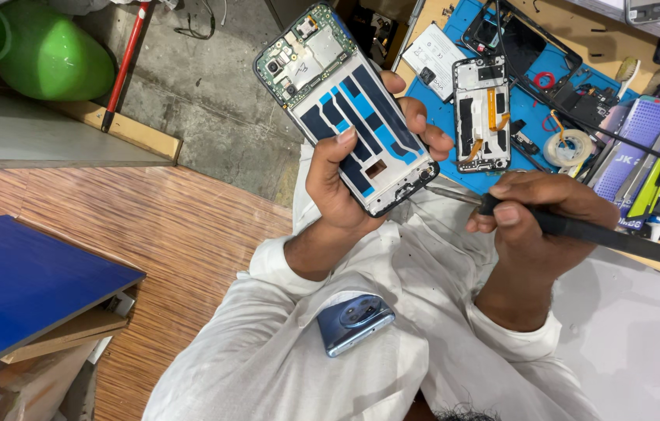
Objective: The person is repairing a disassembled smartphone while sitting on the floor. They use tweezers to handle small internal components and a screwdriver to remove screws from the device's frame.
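Observation:
My left hand [345, 183] grips an opened phone frame [345, 105] and holds it up tilted, thumb on its face, fingers around its right edge. The frame shows a green circuit board at the top and dark and blue strips below. My right hand [537, 222] is closed on a black-handled screwdriver [619, 238]. Its metal tip [447, 193] touches the frame's lower corner.
A blue-grey phone [355, 321] lies camera side up on my white-clothed lap. A blue work mat [537, 117] on the wooden bench holds a second opened phone [482, 113], a tape roll [570, 148] and small parts. A green container [41, 51] and a blue board [18, 284] sit left.

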